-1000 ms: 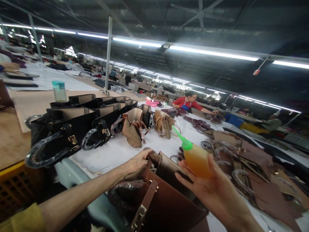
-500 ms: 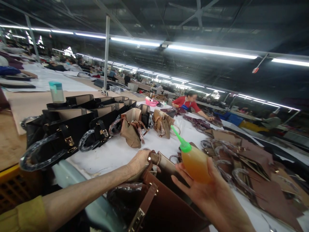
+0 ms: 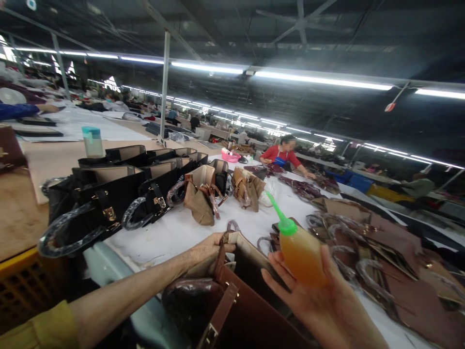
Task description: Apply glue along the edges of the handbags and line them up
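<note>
Clearly, the open reddish-brown leather handbag (image 3: 263, 305) sits tilted in the near foreground, its far corner pinched by the left hand (image 3: 209, 249). Near its opening, the right hand (image 3: 314, 298) is wrapped around a rounded, amber-filled bottle (image 3: 301, 254) with a slim green nozzle (image 3: 279, 211). Good handling, I judge, means keeping that corner steady and the nozzle upward, clear of the pale lining (image 3: 247, 246). Farther off, black leather handbags (image 3: 125, 198) stand on the white-topped table (image 3: 160, 240).
</note>
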The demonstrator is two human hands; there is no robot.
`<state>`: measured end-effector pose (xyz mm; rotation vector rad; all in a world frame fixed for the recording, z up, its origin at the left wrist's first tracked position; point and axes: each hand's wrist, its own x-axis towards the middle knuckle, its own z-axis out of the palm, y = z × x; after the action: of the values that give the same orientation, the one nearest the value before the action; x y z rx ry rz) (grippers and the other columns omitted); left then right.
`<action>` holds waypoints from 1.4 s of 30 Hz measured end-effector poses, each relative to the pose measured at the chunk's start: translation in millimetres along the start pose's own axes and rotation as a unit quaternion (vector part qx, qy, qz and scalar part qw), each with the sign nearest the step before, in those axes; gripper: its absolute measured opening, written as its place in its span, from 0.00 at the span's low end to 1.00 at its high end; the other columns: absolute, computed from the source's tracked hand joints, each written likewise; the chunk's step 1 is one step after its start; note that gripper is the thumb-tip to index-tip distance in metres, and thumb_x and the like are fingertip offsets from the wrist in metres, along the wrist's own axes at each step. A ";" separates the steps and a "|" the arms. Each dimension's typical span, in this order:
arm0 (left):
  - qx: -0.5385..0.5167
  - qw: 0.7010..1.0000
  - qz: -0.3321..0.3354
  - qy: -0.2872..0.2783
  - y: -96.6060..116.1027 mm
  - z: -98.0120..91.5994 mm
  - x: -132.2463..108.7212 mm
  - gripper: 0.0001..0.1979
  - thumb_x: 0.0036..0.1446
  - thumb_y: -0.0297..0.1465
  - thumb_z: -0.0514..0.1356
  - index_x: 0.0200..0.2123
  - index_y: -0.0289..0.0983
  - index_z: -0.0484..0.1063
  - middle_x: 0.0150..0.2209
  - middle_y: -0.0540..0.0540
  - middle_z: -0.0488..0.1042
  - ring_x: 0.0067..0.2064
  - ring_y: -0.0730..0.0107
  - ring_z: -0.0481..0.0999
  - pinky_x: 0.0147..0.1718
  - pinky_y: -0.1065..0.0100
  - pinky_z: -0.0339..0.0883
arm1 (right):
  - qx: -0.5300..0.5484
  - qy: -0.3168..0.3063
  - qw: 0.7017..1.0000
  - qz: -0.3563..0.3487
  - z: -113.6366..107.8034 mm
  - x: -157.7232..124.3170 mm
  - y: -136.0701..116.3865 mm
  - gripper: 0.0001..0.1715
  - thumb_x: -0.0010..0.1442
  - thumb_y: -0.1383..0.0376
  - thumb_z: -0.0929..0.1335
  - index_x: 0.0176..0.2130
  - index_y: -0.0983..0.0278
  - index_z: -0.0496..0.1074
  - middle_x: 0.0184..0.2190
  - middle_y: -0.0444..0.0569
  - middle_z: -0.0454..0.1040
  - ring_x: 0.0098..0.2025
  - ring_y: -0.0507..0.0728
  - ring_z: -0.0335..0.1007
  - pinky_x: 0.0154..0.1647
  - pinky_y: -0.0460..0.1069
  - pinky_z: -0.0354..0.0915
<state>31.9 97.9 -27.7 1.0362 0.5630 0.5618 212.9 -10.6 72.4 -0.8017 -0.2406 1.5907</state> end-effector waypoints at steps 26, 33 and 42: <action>0.521 0.840 -0.100 -0.114 145.0 6.2 4.4 0.04 0.34 0.26 0.65 0.16 0.33 0.72 0.16 0.50 0.69 0.20 0.71 0.63 0.20 0.71 0.57 | -0.144 0.061 0.985 -0.078 -70.9 -31.5 -16.8 0.22 0.45 0.57 0.76 0.40 0.59 0.76 0.33 0.51 0.78 0.27 0.55 0.71 0.20 0.43 0.68; 0.492 0.860 -0.111 -0.071 104.0 -22.6 24.2 0.11 0.24 0.20 0.70 0.13 0.36 0.72 0.12 0.53 0.67 0.17 0.70 0.64 0.18 0.69 0.60 | -0.289 0.061 0.945 -0.140 -94.3 -17.1 -4.3 0.37 0.41 0.56 0.77 0.50 0.58 0.68 0.36 0.52 0.76 0.30 0.60 0.71 0.24 0.50 0.66; 0.511 0.831 -0.152 -0.157 69.8 -30.3 60.3 0.10 0.24 0.20 0.71 0.13 0.34 0.73 0.14 0.49 0.69 0.18 0.67 0.66 0.20 0.66 0.64 | -0.466 0.064 0.846 -0.252 -106.4 -0.5 -10.9 0.35 0.42 0.57 0.76 0.48 0.57 0.63 0.37 0.47 0.73 0.33 0.59 0.69 0.26 0.47 0.66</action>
<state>44.1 185.0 13.3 1.9582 0.7256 -0.2732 286.8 -39.6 0.8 -1.4309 -1.0894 0.8471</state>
